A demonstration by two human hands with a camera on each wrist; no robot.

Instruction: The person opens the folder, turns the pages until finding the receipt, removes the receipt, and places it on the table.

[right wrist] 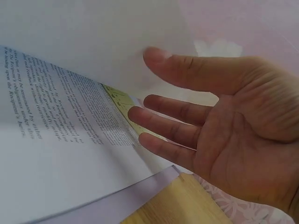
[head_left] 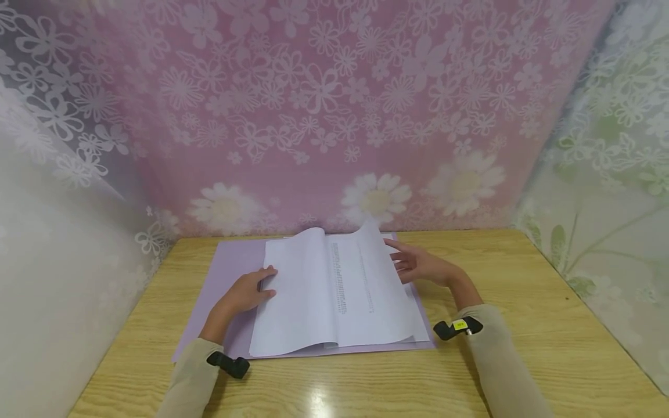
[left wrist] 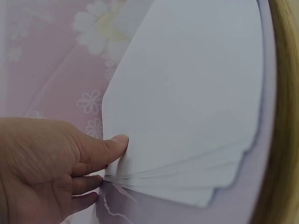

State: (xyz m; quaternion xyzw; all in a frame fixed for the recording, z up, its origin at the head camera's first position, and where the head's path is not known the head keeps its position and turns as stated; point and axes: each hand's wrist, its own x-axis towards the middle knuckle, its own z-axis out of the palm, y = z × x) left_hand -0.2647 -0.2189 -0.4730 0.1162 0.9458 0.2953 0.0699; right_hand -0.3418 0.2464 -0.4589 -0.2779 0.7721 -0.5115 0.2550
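Note:
A stack of white papers (head_left: 292,296) lies spread like an open book on a lavender folder (head_left: 230,261). My left hand (head_left: 247,293) pinches the left edge of the turned pages; in the left wrist view the thumb (left wrist: 114,148) lies on top and the other fingers are at the edge, partly hidden. On the right, a page with columns of small print (head_left: 373,290) curls up from the stack. My right hand (head_left: 425,267) is beside that raised page, its fingers extended and spread. The right wrist view shows a printed page (right wrist: 51,121) below the lifted sheet.
The folder rests on a light wood table (head_left: 334,389). Behind it hangs a pink flowered curtain (head_left: 324,128), with pale flowered cloth (head_left: 617,191) on the right side. Black straps (head_left: 228,364) are worn at both wrists. A yellow-green printed strip (right wrist: 119,102) shows near the right fingertips.

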